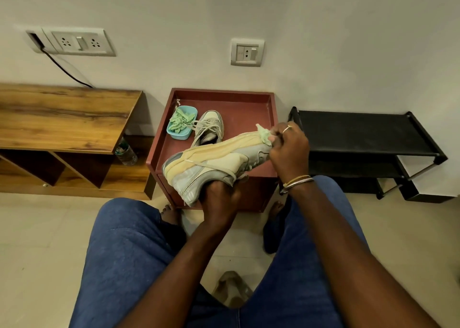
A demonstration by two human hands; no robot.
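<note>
The grip of the left hand (220, 198) was clamped from below on the sneaker (214, 160), fingers curled round its upper, palm turned up. The grip of the right hand (288, 150) was pinched together on a crumpled green wipe (264, 134), which it pressed against the toe end of the shoe. The sneaker was held in the air over the near edge of the table (249, 108), lying on its side with the pale yellow sole turned up and away, heel toward the left edge and toe toward the right edge. The left forearm rose from between the knees. The right forearm came in from the right, wrist bent over the toe, with bangles (297, 180) at the wrist and a ring (287, 129) on one finger.

The table was a low red one with a raised rim, standing against a pale wall. Near its far left corner sat a blue tub (180, 134) of green wipes, and just beside it a second sneaker (210, 126), laces loose. A wooden shelf unit (62, 118) stood to the left and a black rack (361, 133) to the right, all on a light tiled floor (37, 240).
</note>
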